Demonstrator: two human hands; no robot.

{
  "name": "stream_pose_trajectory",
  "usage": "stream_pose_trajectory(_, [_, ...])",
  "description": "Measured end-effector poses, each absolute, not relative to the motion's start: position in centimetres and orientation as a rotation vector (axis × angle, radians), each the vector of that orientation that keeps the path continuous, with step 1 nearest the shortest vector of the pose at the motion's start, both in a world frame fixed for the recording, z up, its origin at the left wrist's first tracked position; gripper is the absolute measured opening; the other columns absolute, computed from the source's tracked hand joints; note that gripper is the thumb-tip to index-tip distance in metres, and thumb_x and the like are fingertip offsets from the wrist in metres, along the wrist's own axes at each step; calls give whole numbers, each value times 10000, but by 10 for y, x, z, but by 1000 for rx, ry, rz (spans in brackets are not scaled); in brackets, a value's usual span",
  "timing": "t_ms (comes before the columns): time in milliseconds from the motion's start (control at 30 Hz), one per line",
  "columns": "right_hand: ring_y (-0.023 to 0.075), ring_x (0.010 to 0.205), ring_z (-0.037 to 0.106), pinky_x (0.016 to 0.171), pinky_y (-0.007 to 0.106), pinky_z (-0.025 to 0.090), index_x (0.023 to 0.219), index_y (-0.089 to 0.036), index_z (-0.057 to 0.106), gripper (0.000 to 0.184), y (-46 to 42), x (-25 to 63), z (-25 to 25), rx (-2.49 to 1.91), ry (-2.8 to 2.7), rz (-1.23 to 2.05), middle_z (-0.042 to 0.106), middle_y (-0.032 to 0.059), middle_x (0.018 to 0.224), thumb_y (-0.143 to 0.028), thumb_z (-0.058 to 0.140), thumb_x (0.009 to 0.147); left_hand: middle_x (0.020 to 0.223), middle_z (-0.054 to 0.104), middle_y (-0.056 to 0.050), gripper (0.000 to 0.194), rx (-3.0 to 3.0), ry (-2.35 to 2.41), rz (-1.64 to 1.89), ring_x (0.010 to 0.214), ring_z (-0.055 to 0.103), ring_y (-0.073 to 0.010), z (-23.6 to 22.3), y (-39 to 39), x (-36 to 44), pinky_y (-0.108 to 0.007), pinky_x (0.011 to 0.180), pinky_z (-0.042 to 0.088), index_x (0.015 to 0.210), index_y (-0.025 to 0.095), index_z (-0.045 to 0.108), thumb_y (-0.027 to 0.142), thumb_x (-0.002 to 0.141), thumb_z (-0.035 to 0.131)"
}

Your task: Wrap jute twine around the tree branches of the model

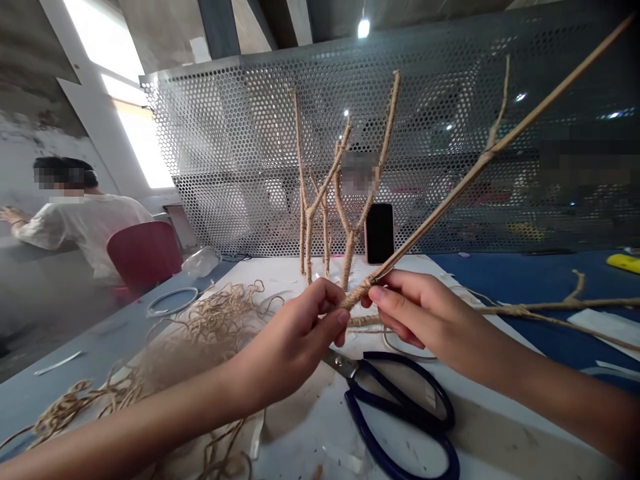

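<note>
Head-worn, looking forward and kinda down over the worktable [515,277], pretty close up on left hand [300,323] and right hand [420,310] mid-frame, facing perforated metal screen [240,147] across upper half.

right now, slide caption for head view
Left hand and right hand hold a branch partly wrapped in twine near scissors.

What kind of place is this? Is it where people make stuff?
It looks like a craft workshop, though I can't be certain: there are big scissors, a tangle of loose twine, and a long branch with cord wound round its lower part.
</note>
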State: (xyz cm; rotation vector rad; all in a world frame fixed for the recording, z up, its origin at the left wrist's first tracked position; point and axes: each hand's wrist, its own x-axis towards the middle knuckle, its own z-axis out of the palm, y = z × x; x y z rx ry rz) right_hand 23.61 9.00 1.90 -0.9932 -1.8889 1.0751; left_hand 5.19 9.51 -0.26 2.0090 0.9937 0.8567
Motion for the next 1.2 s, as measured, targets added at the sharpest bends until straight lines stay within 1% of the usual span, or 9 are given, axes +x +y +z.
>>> stream_pose_trajectory(133, [88, 481, 356, 443, 224, 287, 732, -165, 507, 251, 94, 238, 17, -1123, -1879, 1028, 379, -46, 529, -339, 404, 881, 629, 419, 52, 76, 2081, 1101, 935, 541, 357, -78, -4, 98, 52, -191, 482, 303, 844, 192, 452, 255, 874, 422])
stream_pose_trajectory(333, [97, 501, 395, 467, 231, 306, 781, -162, 547, 288, 94, 239, 17, -1107, -1916, 1049, 421, -36, 547, -402, 416, 871, 628, 443, 53, 91, 2089, 1213, 1015, 550, 366, -82, -5, 100, 52, -189, 487, 297, 855, 201, 470, 292, 852, 468])
stream_pose_trajectory(433, [89, 467, 356, 445, 230, 271, 752, -166, 534, 341, 94, 239, 16, -1109, -1862, 1063, 372, -51, 514, -473, 424, 853, 628, 461, 44, 143, 2139, 1234, 971, 547, 372, -85, -4, 100, 52, -196, 486, 293, 909, 196, 531, 311, 855, 464])
stream_pose_trajectory(567, [82, 449, 287, 421, 223, 242, 708, -171, 495, 382, 95, 239, 13, -1144, -1821, 1022, 289, -62, 508, -502, 383, 860, 658, 482, 22, 185, 2217, 1218, 954, 565, 393, -90, 1, 99, 52, -200, 491, 297, 847, 167, 583, 301, 856, 456])
stream_pose_trajectory(700, [88, 490, 311, 439, 211, 279, 746, -166, 515, 338, 94, 240, 14, -1055, -1937, 953, 310, -48, 556, -443, 379, 884, 606, 457, 26, 287, 2212, 1156, 799, 547, 415, -94, 9, 98, 51, -201, 493, 320, 739, 156, 546, 341, 883, 382])
stream_pose_trajectory(800, [91, 507, 335, 461, 209, 303, 782, -169, 549, 318, 93, 239, 16, -1008, -2008, 947, 342, -40, 574, -415, 380, 892, 611, 494, 26, 335, 2077, 1060, 585, 505, 449, -88, 10, 97, 50, -200, 484, 352, 790, 165, 524, 354, 915, 276])
stream_pose_trajectory(867, [89, 507, 342, 461, 205, 301, 768, -169, 551, 319, 93, 238, 16, -1017, -1998, 953, 352, -42, 570, -422, 396, 884, 601, 491, 34, 332, 2073, 1026, 551, 486, 436, -82, 8, 97, 50, -196, 479, 348, 815, 174, 514, 352, 921, 254])
stream_pose_trajectory(1000, [79, 451, 309, 431, 211, 254, 725, -169, 527, 362, 94, 236, 14, -1106, -1870, 1036, 332, -62, 494, -478, 401, 865, 549, 413, 51, 306, 2283, 1102, 732, 502, 372, -81, 1, 97, 49, -199, 500, 307, 712, 171, 485, 325, 912, 313])
stream_pose_trajectory(1200, [88, 448, 368, 473, 222, 308, 695, -169, 533, 393, 94, 236, 14, -1146, -1819, 1055, 398, -51, 457, -499, 397, 860, 585, 410, 46, 292, 2302, 1192, 848, 548, 372, -90, -6, 97, 53, -217, 518, 287, 717, 170, 478, 325, 912, 325])
